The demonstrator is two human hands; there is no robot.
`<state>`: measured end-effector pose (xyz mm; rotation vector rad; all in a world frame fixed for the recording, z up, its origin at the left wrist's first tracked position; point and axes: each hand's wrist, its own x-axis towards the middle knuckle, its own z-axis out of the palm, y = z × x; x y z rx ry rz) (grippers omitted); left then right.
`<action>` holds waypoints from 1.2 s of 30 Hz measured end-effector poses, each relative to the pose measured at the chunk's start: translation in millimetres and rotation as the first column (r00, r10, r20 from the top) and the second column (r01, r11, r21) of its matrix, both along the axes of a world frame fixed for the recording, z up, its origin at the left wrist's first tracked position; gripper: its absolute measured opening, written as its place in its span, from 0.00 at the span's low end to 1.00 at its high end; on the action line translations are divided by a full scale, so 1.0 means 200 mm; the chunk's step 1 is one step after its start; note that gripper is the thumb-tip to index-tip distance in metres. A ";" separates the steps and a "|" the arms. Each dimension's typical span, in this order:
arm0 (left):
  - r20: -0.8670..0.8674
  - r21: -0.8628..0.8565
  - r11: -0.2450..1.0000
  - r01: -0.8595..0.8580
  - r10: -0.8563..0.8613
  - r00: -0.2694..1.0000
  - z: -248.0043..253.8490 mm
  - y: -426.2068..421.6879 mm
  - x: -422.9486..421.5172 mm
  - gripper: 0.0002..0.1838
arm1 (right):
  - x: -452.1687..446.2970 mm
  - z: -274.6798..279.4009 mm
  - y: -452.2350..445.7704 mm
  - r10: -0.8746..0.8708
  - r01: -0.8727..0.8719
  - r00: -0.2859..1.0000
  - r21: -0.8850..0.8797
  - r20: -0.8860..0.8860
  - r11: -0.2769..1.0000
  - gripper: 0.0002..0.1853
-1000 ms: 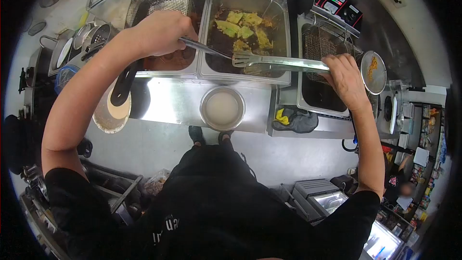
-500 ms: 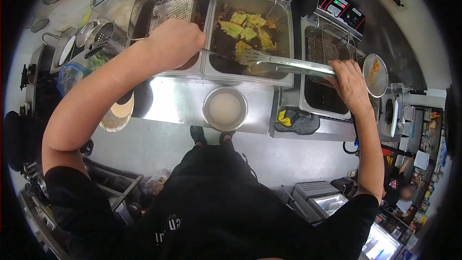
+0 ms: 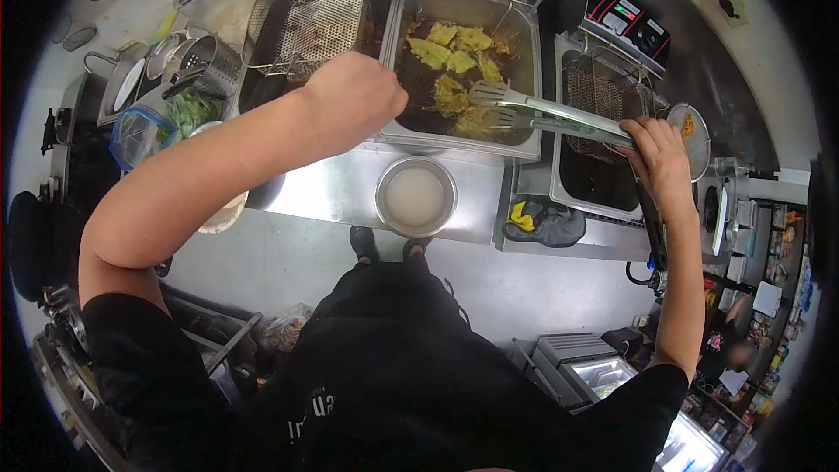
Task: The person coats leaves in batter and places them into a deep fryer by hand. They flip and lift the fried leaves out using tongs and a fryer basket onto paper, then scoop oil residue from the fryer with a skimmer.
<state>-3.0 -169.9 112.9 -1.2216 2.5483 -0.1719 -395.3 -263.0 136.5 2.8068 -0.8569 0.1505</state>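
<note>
My right hand (image 3: 662, 157) grips metal tongs (image 3: 568, 112), whose two tips are apart over the right part of the middle fryer (image 3: 463, 142). Green battered pieces (image 3: 459, 48) float in dark oil in that fryer, and browner fried pieces (image 3: 450, 98) lie near the tong tips. Closed, my left hand (image 3: 357, 100) is over the fryer's front left corner; whatever it holds is hidden behind the fingers. A metal bowl of whitish liquid (image 3: 416, 197) stands on the steel counter in front.
A wire basket (image 3: 315, 22) hangs over the left fryer, another (image 3: 599, 92) in the right fryer. A strainer with orange crumbs (image 3: 696, 144) is at the right. Grey-and-yellow cloth (image 3: 551, 224) lies in front of the right fryer. At the far right is another person (image 3: 721, 345).
The tongs' tips have spread apart and moved right over the fryer. The dark utensil seen in my left hand is now out of sight. The whole view has shifted slightly.
</note>
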 end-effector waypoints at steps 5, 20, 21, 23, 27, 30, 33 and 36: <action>0.047 0.015 1.000 -0.028 0.027 0.999 0.02 0.02 -0.03 0.04 | 0.07 -0.08 0.03 0.020 -0.020 1.000 0.047 0.004 0.999 0.21; 0.011 0.026 0.990 -0.136 0.136 0.991 0.05 0.06 -0.07 0.07 | 0.40 -0.36 0.00 -0.061 0.063 0.998 0.170 -0.018 0.983 0.22; 0.002 0.027 0.988 -0.151 0.151 0.989 0.05 0.05 -0.07 0.07 | 0.39 -0.38 0.00 -0.061 0.064 0.998 0.171 -0.019 0.983 0.22; -0.001 -0.003 0.993 -0.118 0.118 0.993 -0.02 0.05 -0.05 0.07 | 0.36 -0.42 -0.01 -0.102 0.084 0.991 0.177 0.091 0.981 0.22; 0.116 -0.026 1.000 -0.012 0.015 0.993 -0.08 0.02 -0.05 0.08 | 0.30 -0.41 -0.01 -0.181 0.149 0.979 0.282 0.090 0.948 0.20; 0.200 -0.020 1.000 -0.001 0.005 0.980 -0.08 0.02 -0.07 0.10 | 0.25 -0.41 -0.02 -0.199 0.133 0.969 0.370 0.145 0.920 0.17; 0.140 -0.071 0.997 0.025 -0.015 0.990 -0.15 0.00 -0.06 0.10 | 0.26 -0.38 -0.01 -0.300 0.179 0.941 0.518 0.159 0.837 0.16; 0.151 -0.042 0.998 0.035 -0.028 0.988 -0.15 -0.01 -0.07 0.08 | 0.27 -0.37 0.01 -0.361 0.223 0.924 0.590 0.125 0.776 0.17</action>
